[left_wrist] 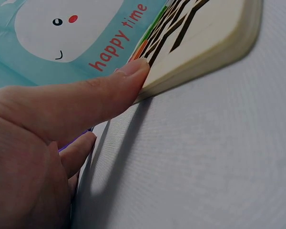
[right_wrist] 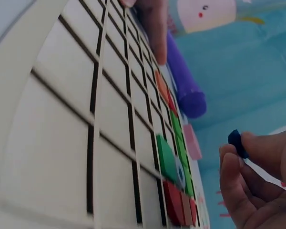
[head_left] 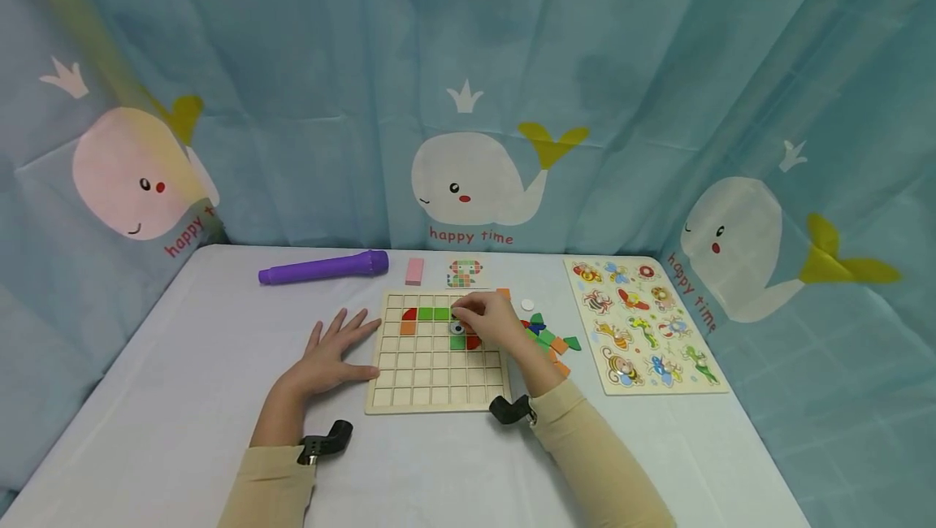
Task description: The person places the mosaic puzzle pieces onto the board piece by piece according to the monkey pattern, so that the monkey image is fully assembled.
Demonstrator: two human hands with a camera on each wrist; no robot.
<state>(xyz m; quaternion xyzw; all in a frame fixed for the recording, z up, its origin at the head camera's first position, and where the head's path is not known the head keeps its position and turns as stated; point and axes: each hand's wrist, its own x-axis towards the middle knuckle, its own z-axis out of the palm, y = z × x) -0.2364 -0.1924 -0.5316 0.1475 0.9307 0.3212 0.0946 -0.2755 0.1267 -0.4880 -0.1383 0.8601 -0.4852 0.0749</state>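
A wooden grid board [head_left: 431,390] lies in front of me, with several coloured tiles set in its upper rows. Among them are green tiles [head_left: 433,313], an orange square [head_left: 408,328], an eye-patterned tile [head_left: 457,329] and a red rounded piece [head_left: 473,342]. My left hand [head_left: 327,361] lies at the board's left side, fingers spread, thumb touching the edge; the left wrist view shows that thumb on the frame. Over the upper right cells, my right hand [head_left: 490,321] pinches a small dark blue piece [right_wrist: 236,142] between thumb and fingers, raised above the board.
Loose coloured pieces [head_left: 544,337] lie in a pile right of the board, near a white disc [head_left: 527,305]. Behind the board are a pattern card [head_left: 464,273], a pink block [head_left: 414,271] and a purple tube [head_left: 322,268]. An insect puzzle board [head_left: 600,317] lies at right.
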